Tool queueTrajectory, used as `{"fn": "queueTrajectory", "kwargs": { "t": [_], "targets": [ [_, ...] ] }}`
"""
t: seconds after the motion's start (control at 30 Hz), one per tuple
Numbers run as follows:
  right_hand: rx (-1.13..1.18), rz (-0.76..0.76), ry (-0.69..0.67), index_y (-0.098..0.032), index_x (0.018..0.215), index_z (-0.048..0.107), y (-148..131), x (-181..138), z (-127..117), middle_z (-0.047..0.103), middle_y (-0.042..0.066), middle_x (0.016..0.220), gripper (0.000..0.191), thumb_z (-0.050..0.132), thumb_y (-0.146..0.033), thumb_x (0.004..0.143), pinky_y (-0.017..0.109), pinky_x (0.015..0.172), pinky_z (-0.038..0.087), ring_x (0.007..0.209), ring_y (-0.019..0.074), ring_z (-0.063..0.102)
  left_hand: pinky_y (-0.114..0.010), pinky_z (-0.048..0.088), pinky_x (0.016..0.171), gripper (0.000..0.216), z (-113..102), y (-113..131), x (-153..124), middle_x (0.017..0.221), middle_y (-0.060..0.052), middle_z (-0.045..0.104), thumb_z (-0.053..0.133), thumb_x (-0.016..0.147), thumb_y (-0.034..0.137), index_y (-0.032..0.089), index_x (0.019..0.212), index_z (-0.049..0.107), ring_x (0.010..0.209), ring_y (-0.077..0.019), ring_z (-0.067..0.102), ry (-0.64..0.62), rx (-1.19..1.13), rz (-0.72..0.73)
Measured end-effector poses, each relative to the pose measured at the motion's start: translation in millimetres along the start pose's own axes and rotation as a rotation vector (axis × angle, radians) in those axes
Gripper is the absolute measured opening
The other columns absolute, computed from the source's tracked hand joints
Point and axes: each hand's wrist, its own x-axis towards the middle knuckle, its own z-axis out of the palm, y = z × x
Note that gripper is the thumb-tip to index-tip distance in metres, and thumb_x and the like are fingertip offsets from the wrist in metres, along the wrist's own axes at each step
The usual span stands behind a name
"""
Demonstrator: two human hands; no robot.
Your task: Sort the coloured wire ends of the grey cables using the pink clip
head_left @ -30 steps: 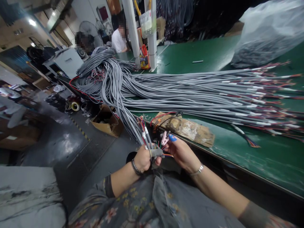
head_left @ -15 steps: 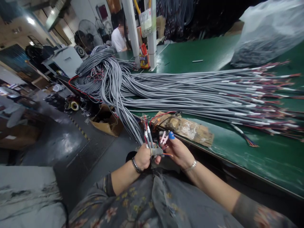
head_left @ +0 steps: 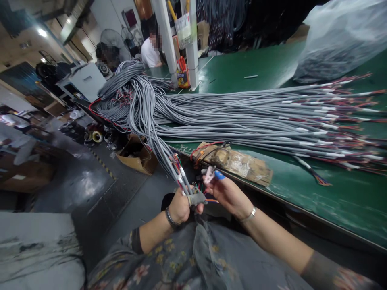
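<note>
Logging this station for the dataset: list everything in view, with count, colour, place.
Grey cables: too many to count, grey, along bench and down to left hand
Bench: one, green, under cables
Pink clip-like piece: one, pink, at right fingertips
Worn board: one, brown, bench's near edge
Plastic bag: one, whitish translucent, far right
Short grey piece: one, grey, beyond cables
Posts: two, white, far side
Cardboard box: one, brown, below bench
Machine: one, pale grey, left background
Co-worker: one clearly visible, white top, background
Left hand: one, bare, around cables
Right hand: one, blue-covered digit, beside left hand
Small background items: too blurred to list
</note>
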Motion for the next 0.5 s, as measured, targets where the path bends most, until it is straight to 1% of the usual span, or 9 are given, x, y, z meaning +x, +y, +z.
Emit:
{"fn": "queueTrajectory", "kwargs": {
  "t": [0.07,0.13,0.23,0.3,0.37,0.5],
  "targets": [
    [-0.025,-0.019,0.017,-0.022,0.078,0.070,-1,-2,1,0.064,0.000,0.070,0.029,0.077,-0.047,0.065,0.025,0.055,0.044,0.061,0.0134,0.054,-0.022,0.031,0.035,0.038,1,-2,1,0.036,0.001,0.050,0.077,0.052,0.047,0.014,0.052,0.059,0.031,-0.0085,0.042,0.032,-0.016,0.037],
    [-0.032,-0.009,0.029,-0.020,0.075,0.069,-2,-3,4,0.063,-0.001,0.068,0.031,0.080,-0.046,0.062,0.023,0.055,0.044,0.060,0.0119,0.053,-0.021,0.030,0.036,0.038,3,-2,2,0.036,0.001,0.050,0.077,0.053,0.047,0.014,0.053,0.059,0.031,-0.0082,0.042,0.054,-0.028,0.060],
    [-0.037,0.006,0.026,-0.019,0.070,0.068,-5,-5,7,0.062,-0.001,0.066,0.033,0.081,-0.047,0.058,0.022,0.054,0.044,0.058,0.0105,0.052,-0.021,0.030,0.037,0.039,8,0,4,0.037,0.001,0.051,0.078,0.055,0.047,0.014,0.051,0.057,0.032,-0.0079,0.042,0.037,-0.045,0.064],
    [-0.043,0.009,0.013,-0.019,0.069,0.068,-6,-6,8,0.061,-0.001,0.064,0.034,0.081,-0.048,0.059,0.022,0.054,0.045,0.057,0.0105,0.052,-0.021,0.030,0.037,0.038,10,2,4,0.037,0.001,0.052,0.078,0.054,0.045,0.014,0.050,0.056,0.032,-0.0077,0.042,0.029,-0.059,0.060],
    [-0.046,0.011,0.007,-0.019,0.070,0.068,-7,-5,6,0.062,0.000,0.064,0.036,0.079,-0.052,0.059,0.023,0.054,0.046,0.057,0.0112,0.053,-0.021,0.030,0.037,0.037,11,3,5,0.038,0.001,0.051,0.079,0.053,0.044,0.014,0.050,0.056,0.032,-0.0078,0.042,0.039,-0.065,0.062],
    [-0.053,0.012,0.043,-0.020,0.070,0.066,-6,-2,1,0.062,-0.001,0.063,0.039,0.079,-0.055,0.059,0.024,0.053,0.046,0.057,0.0118,0.053,-0.022,0.032,0.038,0.038,12,1,6,0.038,0.001,0.051,0.077,0.054,0.045,0.014,0.050,0.055,0.033,-0.0081,0.042,0.070,-0.034,0.060]
  ]
}}
